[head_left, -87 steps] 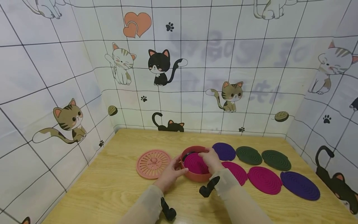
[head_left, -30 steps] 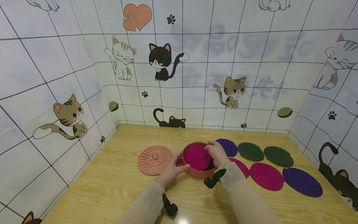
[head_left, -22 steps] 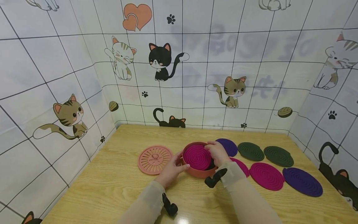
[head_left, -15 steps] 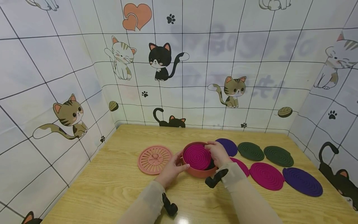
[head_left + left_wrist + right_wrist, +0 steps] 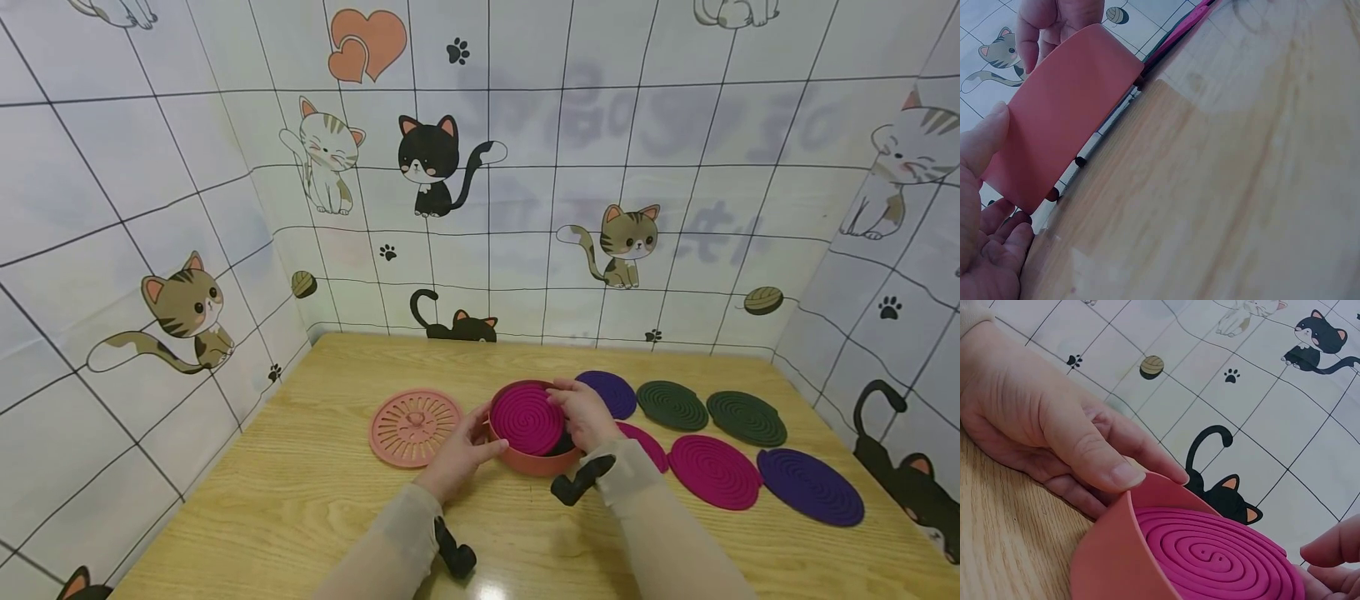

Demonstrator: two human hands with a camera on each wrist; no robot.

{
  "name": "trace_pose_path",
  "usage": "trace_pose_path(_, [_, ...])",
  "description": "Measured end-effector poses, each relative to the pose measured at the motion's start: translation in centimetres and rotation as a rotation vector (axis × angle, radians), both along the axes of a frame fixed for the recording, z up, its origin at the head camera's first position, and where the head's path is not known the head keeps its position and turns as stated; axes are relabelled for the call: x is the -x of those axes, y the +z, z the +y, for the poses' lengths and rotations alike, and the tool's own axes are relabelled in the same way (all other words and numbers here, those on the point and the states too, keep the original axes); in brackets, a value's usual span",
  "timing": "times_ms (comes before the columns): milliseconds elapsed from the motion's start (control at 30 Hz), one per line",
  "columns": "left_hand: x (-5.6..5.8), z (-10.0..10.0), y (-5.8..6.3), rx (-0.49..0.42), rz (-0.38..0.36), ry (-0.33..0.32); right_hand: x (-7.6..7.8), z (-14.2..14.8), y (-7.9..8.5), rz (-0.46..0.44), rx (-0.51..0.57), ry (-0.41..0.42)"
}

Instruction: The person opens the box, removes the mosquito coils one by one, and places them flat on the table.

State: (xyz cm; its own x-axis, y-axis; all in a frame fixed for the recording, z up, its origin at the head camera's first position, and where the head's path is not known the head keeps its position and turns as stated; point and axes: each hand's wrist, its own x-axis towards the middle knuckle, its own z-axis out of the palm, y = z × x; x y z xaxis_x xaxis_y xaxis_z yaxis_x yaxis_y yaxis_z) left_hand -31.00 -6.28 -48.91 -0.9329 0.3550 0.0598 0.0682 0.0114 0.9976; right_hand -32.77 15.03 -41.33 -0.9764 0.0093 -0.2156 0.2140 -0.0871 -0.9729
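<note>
A round coral-coloured mosquito coil holder (image 5: 540, 467) stands on the table, and a magenta mosquito coil (image 5: 525, 419) lies tilted in its mouth. Dark interior shows at the holder's lower right. My left hand (image 5: 465, 454) grips the holder's left side; in the left wrist view its thumb (image 5: 994, 128) lies along the outer wall. On the far right side, my right hand (image 5: 585, 414) pinches the coil's edge. Its fingers (image 5: 1316, 587) reach under that edge in the right wrist view, partly cut off by the frame.
A slotted pink lid (image 5: 416, 450) lies left of the holder. To the right are more flat coils: purple ones (image 5: 810, 487), green ones (image 5: 671, 406) and magenta ones (image 5: 715, 472). A cat-printed sheet (image 5: 510, 250) surrounds the wooden table (image 5: 300, 500).
Compared with the oldest frame, the magenta coil has shifted left in the holder and uncovered dark interior at the lower right. Over the last second the hands have hardly moved.
</note>
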Motion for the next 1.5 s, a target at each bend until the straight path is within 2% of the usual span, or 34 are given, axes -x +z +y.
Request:
trace_pose_path(167, [-0.08, -0.04, 0.15, 0.005, -0.011, 0.004, -0.39, -0.23, -0.07, 0.013, 0.018, -0.021])
trace_pose_path(400, [0.00, -0.07, 0.16, 0.035, 0.017, 0.008, -0.47, -0.73, -0.12, 0.031, 0.084, -0.059])
trace_pose_path(667, [0.06, -0.13, 0.04, 0.057, 0.032, 0.011, -0.52, -0.83, -0.25, -0.016, 0.146, -0.069])
trace_pose_path(900, [0.04, -0.14, 0.08, 0.055, 0.011, 0.015, -0.49, -0.59, -0.52, -0.051, 0.263, -0.044])
trace_pose_path(1500, [0.08, -0.14, 0.06, 0.027, 0.020, -0.002, -0.64, -0.89, -0.82, -0.040, 0.195, -0.046])
